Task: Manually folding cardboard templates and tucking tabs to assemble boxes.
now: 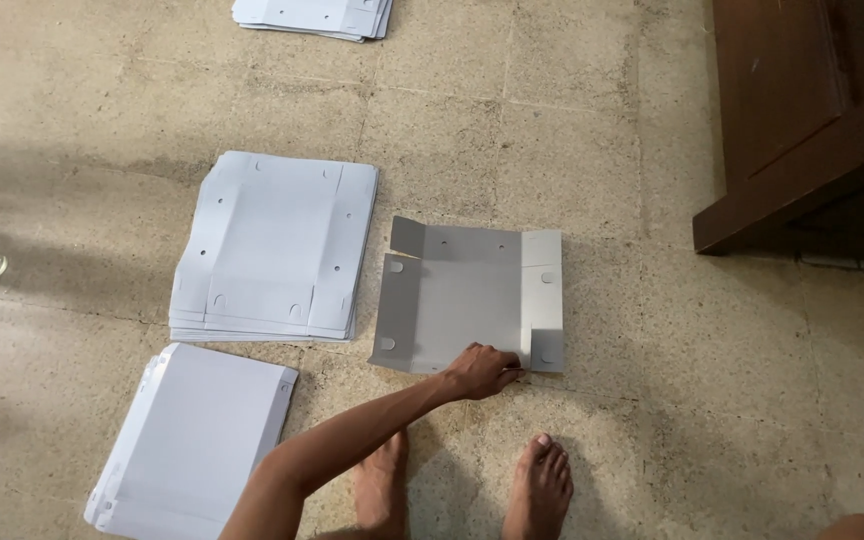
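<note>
The sheet's (462,305) lower edge is pinched by left hand (479,370) fingers at centre frame; a crooked crease is risked if it slides on the floor (652,400).

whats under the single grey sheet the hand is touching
Only the speckled floor shows around the grey sheet; the left hand grips its near edge. Anything directly beneath is covered.

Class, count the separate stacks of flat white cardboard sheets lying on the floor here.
3: one stack mid-left, one lower left, one cut off by the top edge. More may lie out of view.
</note>
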